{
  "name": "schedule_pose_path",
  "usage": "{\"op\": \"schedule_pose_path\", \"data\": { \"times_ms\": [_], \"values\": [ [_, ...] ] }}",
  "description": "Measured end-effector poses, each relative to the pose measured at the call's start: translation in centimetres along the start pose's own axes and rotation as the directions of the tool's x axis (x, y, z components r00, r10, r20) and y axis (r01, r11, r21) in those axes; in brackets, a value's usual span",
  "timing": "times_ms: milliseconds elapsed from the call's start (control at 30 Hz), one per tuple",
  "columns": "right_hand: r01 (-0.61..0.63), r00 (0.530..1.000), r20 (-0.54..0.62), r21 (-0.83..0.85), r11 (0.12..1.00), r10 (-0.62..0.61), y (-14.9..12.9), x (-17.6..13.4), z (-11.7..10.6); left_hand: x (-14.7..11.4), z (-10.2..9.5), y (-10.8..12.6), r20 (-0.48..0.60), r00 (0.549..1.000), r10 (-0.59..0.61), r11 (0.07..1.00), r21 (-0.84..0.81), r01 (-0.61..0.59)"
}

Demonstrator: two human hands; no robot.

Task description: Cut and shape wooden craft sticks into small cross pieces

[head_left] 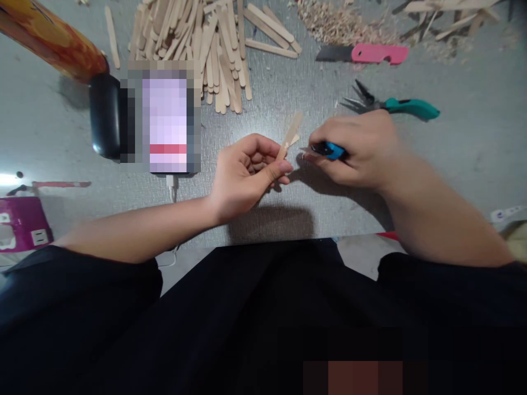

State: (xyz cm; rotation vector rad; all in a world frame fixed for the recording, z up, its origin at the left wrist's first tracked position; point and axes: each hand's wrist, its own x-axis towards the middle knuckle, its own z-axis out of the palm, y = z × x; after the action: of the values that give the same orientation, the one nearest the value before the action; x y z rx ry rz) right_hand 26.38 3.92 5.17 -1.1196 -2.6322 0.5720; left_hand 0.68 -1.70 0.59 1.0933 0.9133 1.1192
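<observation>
Between the thumb and fingers of my left hand point(251, 173) is a wooden craft stick point(291, 130), tilted with its far end up and to the right. A thin sliver point(293, 141) stands out from the stick's right side. Just to the right, my right hand point(354, 151) is closed round a blue-handled utility knife point(332, 150). Its short blade points left toward the stick, with a small gap between them. Part of the knife's handle is hidden inside my fist.
A large heap of craft sticks point(222, 55) lies at the back. Wood shavings point(341, 24), a pink cutter point(381, 54) and teal-handled pliers point(411, 107) are at the back right. On the left are a plugged-in phone point(168, 120), a black mouse-like object point(105, 116) and an orange cylinder point(61, 41).
</observation>
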Motion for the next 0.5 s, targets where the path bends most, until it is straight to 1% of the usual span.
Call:
{"op": "schedule_pose_path", "data": {
  "times_ms": [67, 100, 133, 167, 233, 300, 367, 400, 433, 500],
  "values": [
    [-0.033, 0.999, -0.036, 0.054, 0.998, 0.035, -1.0, -0.2, -0.4, 0.0, 0.1, 0.1, -0.047, 0.999, 0.023, 0.999, 0.026, -0.022],
    [-0.050, 0.995, -0.084, 0.127, 0.991, 0.061, -1.6, -0.4, -0.6, 0.1, 0.2, 0.2, -0.067, 0.997, 0.026, 0.999, 0.039, -0.023],
    [-0.101, 0.991, -0.066, 0.230, 0.968, 0.119, -2.1, -0.5, -0.6, 0.1, 0.3, 0.3, -0.084, 0.996, 0.026, 0.999, 0.050, -0.022],
    [-0.142, 0.986, -0.036, 0.352, 0.925, 0.165, -2.6, -0.7, -0.6, 0.1, 0.3, 0.4, -0.100, 0.995, 0.022, 0.998, 0.060, -0.016],
    [-0.247, 0.966, 0.075, 0.566, 0.787, 0.249, -3.6, -0.8, -0.2, 0.1, 0.4, 0.6, -0.130, 0.992, 0.009, 0.997, 0.075, 0.001],
    [-0.323, 0.940, 0.162, 0.700, 0.637, 0.300, -4.3, -0.8, 0.4, 0.0, 0.4, 0.4, -0.143, 0.990, 0.000, 0.996, 0.085, 0.012],
    [-0.366, 0.919, 0.206, 0.762, 0.534, 0.337, -5.0, -0.6, 1.0, 0.0, 0.3, 0.2, -0.137, 0.990, 0.014, 0.996, 0.092, -0.001],
    [-0.374, 0.914, 0.214, 0.775, 0.509, 0.345, -5.2, -0.5, 1.2, 0.0, 0.3, 0.0, -0.130, 0.991, 0.024, 0.995, 0.101, -0.010],
    [-0.378, 0.912, 0.219, 0.777, 0.503, 0.347, -5.4, -0.4, 1.4, 0.0, 0.2, -0.2, -0.122, 0.992, 0.034, 0.993, 0.116, -0.019],
    [-0.376, 0.914, 0.213, 0.767, 0.520, 0.346, -5.7, -0.2, 1.8, 0.0, 0.1, -0.4, -0.104, 0.992, 0.069, 0.986, 0.159, -0.052]
  ]
}}
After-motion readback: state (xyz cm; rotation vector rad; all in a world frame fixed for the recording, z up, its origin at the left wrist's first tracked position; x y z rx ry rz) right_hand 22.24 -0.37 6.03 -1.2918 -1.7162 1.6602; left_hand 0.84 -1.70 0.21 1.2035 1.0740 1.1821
